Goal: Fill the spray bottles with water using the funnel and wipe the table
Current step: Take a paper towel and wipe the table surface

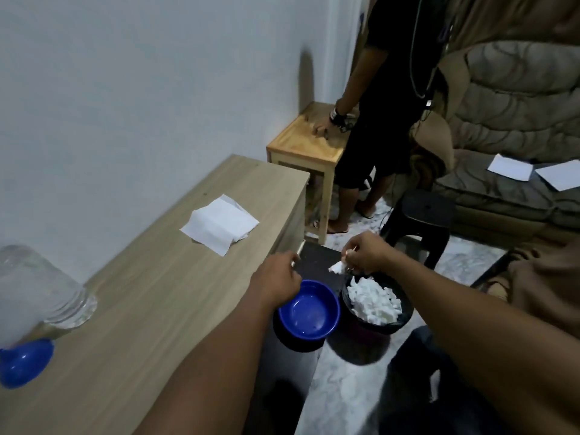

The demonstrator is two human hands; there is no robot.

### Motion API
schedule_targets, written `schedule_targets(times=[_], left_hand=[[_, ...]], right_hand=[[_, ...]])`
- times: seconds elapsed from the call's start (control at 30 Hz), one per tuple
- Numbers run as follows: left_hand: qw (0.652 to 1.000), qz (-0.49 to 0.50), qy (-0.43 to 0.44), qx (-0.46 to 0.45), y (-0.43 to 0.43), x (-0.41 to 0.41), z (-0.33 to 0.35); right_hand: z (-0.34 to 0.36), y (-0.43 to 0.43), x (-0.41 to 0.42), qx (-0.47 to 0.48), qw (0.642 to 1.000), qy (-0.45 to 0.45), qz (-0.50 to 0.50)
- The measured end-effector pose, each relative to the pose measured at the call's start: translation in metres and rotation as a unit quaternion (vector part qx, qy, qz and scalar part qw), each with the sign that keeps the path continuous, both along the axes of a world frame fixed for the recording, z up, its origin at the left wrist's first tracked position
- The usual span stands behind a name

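On the wooden table at the far left stands a clear bottle, and a blue funnel lies beside its base. White tissue sheets lie on the table's middle. Off the table's right edge a blue bowl sits on a dark surface. My left hand is at the bowl's near-left rim with fingers curled over it. My right hand pinches a crumpled white tissue just above a black bin filled with used white tissues.
A person in black stands at a small wooden side table beyond the table's far end. A black stool stands on the pale marble floor. A sofa with white papers fills the right.
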State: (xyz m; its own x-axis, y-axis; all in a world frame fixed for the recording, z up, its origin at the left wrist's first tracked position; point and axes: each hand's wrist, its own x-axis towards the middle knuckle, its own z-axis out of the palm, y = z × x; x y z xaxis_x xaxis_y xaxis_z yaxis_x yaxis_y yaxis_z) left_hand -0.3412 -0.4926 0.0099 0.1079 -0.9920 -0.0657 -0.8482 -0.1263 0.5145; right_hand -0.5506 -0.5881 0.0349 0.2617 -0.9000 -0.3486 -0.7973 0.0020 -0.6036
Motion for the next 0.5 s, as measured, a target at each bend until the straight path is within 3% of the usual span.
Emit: schedule_targets(times=[0.27, 0.5], left_hand=[[0.995, -0.076, 0.01, 0.059, -0.033, -0.039, -0.025], [0.99, -0.076, 0.016, 0.115, -0.092, -0.063, -0.054]], right_hand=[[-0.035, -0.007, -0.052, 0.069, 0.996, -0.005, -0.05], [-0.089, -0.066, -0.086, 0.093, 0.993, 0.027, -0.07]])
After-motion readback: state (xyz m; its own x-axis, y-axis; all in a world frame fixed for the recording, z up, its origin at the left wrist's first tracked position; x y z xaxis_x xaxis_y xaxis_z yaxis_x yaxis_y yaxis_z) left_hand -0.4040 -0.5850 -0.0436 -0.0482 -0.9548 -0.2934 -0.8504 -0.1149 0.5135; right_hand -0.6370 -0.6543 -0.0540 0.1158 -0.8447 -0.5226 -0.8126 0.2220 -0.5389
